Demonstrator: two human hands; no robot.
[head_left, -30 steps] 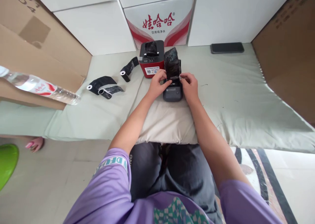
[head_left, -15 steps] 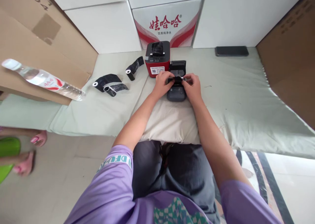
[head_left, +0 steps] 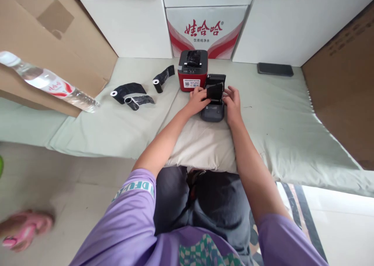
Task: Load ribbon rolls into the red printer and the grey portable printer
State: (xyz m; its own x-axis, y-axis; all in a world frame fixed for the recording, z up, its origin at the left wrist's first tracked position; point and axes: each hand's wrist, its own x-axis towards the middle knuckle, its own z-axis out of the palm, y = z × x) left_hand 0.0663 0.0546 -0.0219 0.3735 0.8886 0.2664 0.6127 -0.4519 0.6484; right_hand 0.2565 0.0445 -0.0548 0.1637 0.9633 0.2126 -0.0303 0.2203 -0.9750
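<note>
A small dark portable printer sits on the covered surface in front of me, its lid raised at the back. A black paper strip rises out of its compartment. My left hand is at the printer's left side, fingers closed on the left edge of that strip. On the right side, my right hand rests against the printer with its fingers apart; its thumb is near the compartment's edge. Just behind to the left stands a red and black printer, with black paper coming out of its top.
Several black paper rolls lie partly unrolled to the left. A water bottle appears before a cardboard box. A phone lies at the back right, near another cardboard box. White boxes line the back. Someone's foot in a pink sandal is at lower left.
The black strip now stands up out of the printer, where it lay lower between both hands. My right fingers have spread and come off it. The view has shifted slightly.
</note>
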